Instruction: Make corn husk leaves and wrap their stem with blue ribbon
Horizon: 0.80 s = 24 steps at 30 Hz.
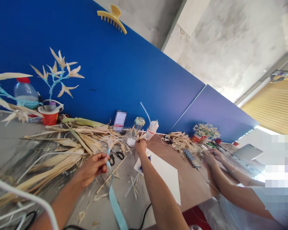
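My left hand [96, 167] pinches the base of a small pale husk flower [110, 142], and a light blue ribbon [115, 204] hangs down from it past the table's front. Farther forward, my right hand [140, 147] has its fingers together beside a glass jar [136, 126] and a white-and-red cup [152, 129]. Pale husk pieces show at its fingertips, but whether it grips them is unclear. Black scissors [120, 155] lie between the two hands. Under my right forearm is a white sheet [169, 179] with a small dark blue item [142, 164] on it.
Dried husks [62, 159] cover the left of the table [91, 195]. Husk flowers on blue stems stand by a red cup [49, 116] and a bottle [26, 92]. A phone [119, 120] leans on the blue partition [98, 73]. Another person's hands [211, 158] work at right.
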### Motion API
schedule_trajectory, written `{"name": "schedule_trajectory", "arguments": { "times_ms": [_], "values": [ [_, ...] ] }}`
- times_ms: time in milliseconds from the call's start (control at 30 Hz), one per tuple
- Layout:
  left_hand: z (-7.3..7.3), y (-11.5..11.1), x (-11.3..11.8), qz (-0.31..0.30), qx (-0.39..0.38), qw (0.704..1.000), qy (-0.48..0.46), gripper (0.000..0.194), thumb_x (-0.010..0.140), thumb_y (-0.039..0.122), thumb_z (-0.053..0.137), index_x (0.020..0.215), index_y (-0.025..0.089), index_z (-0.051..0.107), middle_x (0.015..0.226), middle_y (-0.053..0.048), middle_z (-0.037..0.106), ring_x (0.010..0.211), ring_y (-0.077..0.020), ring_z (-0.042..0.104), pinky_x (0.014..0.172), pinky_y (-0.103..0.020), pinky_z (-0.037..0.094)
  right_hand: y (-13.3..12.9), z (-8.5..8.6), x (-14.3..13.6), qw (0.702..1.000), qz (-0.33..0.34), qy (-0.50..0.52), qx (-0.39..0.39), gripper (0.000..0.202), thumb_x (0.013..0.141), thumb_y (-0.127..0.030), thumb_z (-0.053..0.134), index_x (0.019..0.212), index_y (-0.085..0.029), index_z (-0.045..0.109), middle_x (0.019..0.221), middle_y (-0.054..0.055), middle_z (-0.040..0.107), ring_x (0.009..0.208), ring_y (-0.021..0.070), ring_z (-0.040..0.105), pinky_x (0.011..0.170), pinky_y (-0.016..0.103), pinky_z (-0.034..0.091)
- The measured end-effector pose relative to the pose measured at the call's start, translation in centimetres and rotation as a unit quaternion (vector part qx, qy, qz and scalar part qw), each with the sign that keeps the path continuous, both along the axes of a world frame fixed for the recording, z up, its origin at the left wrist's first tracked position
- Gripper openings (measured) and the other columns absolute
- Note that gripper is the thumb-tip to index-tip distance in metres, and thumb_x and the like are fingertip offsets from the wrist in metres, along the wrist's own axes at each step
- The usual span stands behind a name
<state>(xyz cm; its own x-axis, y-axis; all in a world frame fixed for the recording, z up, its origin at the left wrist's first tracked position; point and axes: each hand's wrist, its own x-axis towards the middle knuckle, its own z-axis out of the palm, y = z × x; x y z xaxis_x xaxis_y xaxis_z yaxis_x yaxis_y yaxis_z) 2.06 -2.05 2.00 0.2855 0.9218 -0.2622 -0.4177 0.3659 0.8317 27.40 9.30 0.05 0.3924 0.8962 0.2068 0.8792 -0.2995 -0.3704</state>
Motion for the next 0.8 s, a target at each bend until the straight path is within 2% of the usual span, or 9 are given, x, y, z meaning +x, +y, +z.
{"name": "schedule_trajectory", "arguments": {
  "times_ms": [433,800],
  "values": [
    [-0.4,0.2,0.0,0.002,-0.007,1.0,-0.002,0.02,0.064,0.019,0.076,0.072,0.014,0.059,0.048,0.006,0.05,0.042,-0.0054,0.045,0.05,-0.022,0.049,0.0,2.0,-0.4,0.991,0.078,-0.069,-0.079,0.028,0.083,-0.016,0.05,0.103,-0.009,0.069,0.097,0.019,0.071,0.092,0.0232,0.067,0.075,0.024,0.048],
    [-0.7,0.2,-0.3,-0.007,-0.01,0.999,-0.03,0.023,0.063,0.023,0.078,0.073,0.015,0.059,0.05,0.007,0.048,0.042,-0.0045,0.045,0.05,-0.021,0.048,0.6,3.3,-2.6,0.973,0.143,-0.128,-0.129,0.033,0.078,-0.006,0.05,0.105,-0.011,0.067,0.104,0.022,0.068,0.102,0.0285,0.064,0.083,0.037,0.049]
  ]
}}
